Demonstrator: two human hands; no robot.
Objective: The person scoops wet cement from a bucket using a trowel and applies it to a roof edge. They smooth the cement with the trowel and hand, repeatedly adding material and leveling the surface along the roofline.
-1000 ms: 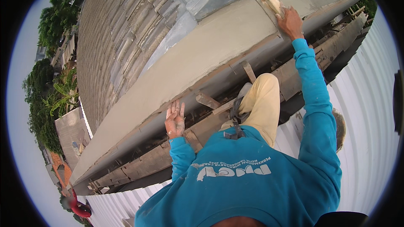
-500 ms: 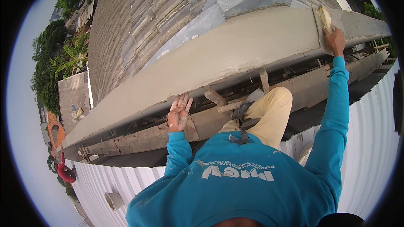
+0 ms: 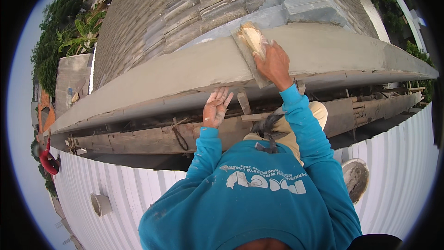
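Note:
My right hand (image 3: 274, 66) is closed round the pale handle of a plastering float (image 3: 242, 51). The float's flat blade lies against the smooth grey plastered band (image 3: 166, 74) at the roof's edge, tilted across it. To the left and lower down, my left hand (image 3: 216, 109) is open, palm showing, with whitish smears on it. Its fingertips reach the band's lower edge; whether they press on its underside is hidden. Just above the band run the weathered roof tiles (image 3: 180, 23) and a grey ridge cap (image 3: 314, 11).
Below the band is a dark gap with wooden props (image 3: 243, 102) and a long board (image 3: 138, 140). White corrugated roofing (image 3: 134, 194) spreads underneath, bearing a mortar bucket (image 3: 356, 180) at right and a tilted bucket (image 3: 101, 204) at left. A person in red (image 3: 49, 159) is at the far left.
My right hand has brought the float a long way left along the band, toward my left hand. The left hand sits slightly further right and stays open. The mortar bucket now shows more fully.

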